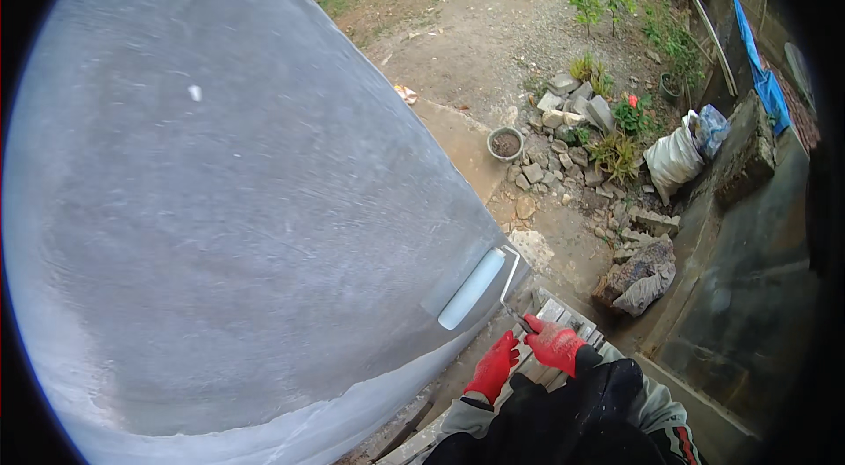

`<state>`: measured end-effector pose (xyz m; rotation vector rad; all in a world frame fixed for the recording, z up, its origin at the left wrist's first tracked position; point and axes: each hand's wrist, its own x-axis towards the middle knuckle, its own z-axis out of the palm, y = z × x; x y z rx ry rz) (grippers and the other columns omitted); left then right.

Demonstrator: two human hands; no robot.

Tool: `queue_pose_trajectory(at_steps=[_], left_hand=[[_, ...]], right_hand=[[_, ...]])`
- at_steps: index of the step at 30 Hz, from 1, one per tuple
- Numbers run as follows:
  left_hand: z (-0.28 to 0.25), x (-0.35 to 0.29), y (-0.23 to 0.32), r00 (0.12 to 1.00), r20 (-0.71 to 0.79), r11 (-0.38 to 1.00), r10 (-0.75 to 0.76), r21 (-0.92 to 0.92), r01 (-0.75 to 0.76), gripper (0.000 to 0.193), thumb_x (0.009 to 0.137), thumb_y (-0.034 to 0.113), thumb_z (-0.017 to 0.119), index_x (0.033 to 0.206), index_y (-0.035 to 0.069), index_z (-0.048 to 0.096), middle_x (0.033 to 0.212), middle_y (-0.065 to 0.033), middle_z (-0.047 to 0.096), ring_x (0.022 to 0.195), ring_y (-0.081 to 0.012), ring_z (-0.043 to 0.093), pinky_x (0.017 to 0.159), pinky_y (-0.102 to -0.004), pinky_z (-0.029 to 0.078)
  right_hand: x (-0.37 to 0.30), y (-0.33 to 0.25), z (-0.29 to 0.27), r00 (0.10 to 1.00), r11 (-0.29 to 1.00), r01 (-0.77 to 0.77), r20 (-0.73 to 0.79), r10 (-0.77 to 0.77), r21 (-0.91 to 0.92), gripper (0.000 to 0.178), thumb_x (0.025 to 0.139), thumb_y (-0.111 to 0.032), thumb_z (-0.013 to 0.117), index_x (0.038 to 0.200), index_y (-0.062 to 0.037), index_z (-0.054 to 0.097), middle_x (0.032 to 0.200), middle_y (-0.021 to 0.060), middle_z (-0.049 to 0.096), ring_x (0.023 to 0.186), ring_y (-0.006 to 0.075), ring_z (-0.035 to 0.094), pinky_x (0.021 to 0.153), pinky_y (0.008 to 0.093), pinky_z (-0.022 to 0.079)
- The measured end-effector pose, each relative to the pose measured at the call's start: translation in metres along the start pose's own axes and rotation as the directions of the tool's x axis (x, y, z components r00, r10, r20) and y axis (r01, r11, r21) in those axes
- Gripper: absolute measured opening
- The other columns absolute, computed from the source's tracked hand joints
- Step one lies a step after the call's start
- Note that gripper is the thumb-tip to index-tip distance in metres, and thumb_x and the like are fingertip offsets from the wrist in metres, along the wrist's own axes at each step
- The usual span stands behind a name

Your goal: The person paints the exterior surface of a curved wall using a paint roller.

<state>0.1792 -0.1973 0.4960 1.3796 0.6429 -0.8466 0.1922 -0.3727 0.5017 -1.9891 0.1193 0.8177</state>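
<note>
My right hand (556,344), in a red glove, is closed around the dark handle of a paint roller (473,289). The roller's pale blue sleeve lies against the smooth grey wall (264,192), close to the wall's right edge. A thin white wire frame bends from the sleeve's upper end down to the grip. Just left of the handle, my left hand (495,366), also red-gloved, is raised with its fingers stretched out and nothing visible in it. A lighter, bluish patch shows on the wall beside the sleeve.
Wooden planks (550,311) lie under my hands. Down on the ground stand a round pot (505,144), a rubble pile (568,117) and a white sack (676,157). A dark wall (748,289) runs along the right, with blue sheeting (767,91) above.
</note>
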Motion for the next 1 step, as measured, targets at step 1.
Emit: queue_pose_trajectory(at_steps=[1], left_hand=[[0.0041, -0.0149, 0.0112, 1.0, 0.024, 1.0, -0.005, 0.001, 0.005, 0.059, 0.098, 0.043, 0.047, 0.141, 0.003, 0.038, 0.135, -0.0171, 0.051, 0.117, -0.028, 0.055, 0.099, -0.0373, 0.044]], right_hand=[[-0.0171, -0.0101, -0.0058, 1.0, 0.998, -0.016, 0.017, 0.015, 0.057, 0.069, 0.086, -0.035, 0.058, 0.146, -0.0129, 0.033, 0.133, 0.0257, 0.05, 0.127, 0.032, 0.048, 0.108, 0.0358, 0.034]])
